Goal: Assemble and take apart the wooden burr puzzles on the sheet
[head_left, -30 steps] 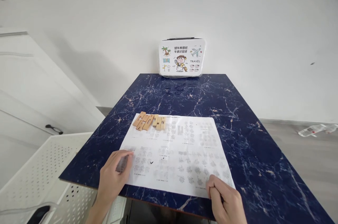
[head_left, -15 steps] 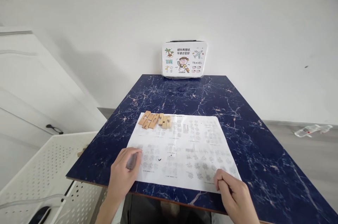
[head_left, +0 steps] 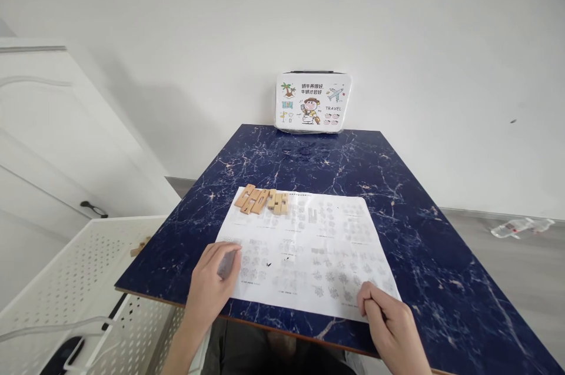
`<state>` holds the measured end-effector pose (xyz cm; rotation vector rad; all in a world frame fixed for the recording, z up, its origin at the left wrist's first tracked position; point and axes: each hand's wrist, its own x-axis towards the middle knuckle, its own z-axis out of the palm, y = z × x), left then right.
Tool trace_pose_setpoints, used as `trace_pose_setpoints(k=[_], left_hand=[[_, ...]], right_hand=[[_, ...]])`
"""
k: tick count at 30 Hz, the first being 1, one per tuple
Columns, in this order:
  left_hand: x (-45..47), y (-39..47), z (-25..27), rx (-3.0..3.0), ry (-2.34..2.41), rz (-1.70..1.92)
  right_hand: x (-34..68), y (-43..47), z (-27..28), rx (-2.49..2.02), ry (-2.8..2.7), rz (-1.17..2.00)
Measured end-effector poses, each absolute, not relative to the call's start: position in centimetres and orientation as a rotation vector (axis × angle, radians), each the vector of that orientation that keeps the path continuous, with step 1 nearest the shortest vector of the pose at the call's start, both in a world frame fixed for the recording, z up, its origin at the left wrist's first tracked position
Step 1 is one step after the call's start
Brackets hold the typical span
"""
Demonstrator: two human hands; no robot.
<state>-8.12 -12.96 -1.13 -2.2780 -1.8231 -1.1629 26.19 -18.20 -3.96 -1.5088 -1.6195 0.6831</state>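
On the dark blue marbled table lies a printed white sheet [head_left: 304, 272] with small grey diagrams. My left hand [head_left: 215, 278] rests at its left edge, the fingers curved round and the tips brought together with the thumb; what is between them, if anything, is hidden. At the lower right corner of the sheet my right hand [head_left: 388, 316] is curled into a fist, thumb against the bent index finger, and its inside does not show. Notched wooden blocks [head_left: 256, 200], several of them, lie side by side on the upper left of the sheet, apart from both hands.
A white case with cartoon prints [head_left: 312, 101] stands against the wall at the far table edge [head_left: 309, 145]. Left of the table is a white perforated surface [head_left: 88, 263] with a cable and some wooden pieces [head_left: 140, 246]. Clear plastic bottles [head_left: 514, 226] lie on the floor at right.
The view has shifted slightly, so the table and sheet appear a little further right. My left hand has moved barely right along with them. Right hand and blocks stay as they were.
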Motion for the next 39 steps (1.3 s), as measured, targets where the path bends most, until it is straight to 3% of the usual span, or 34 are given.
trace_pose_setpoints(k=[8, 20, 39], left_hand=[[-8.4, -11.6, -1.3, -2.35, -1.862, -0.905], [-7.4, -0.3, -2.5, -2.498, -1.828, -0.395], [-6.8, -14.7, -1.2, -2.554, -1.604, -0.357]], right_hand=[[27.0, -17.8, -4.8, -1.504, -1.683, 0.752], [27.2, -17.5, -5.1, -1.479, -1.725, 0.759], [26.5, -17.7, -3.6, -1.51, -1.616, 0.848]])
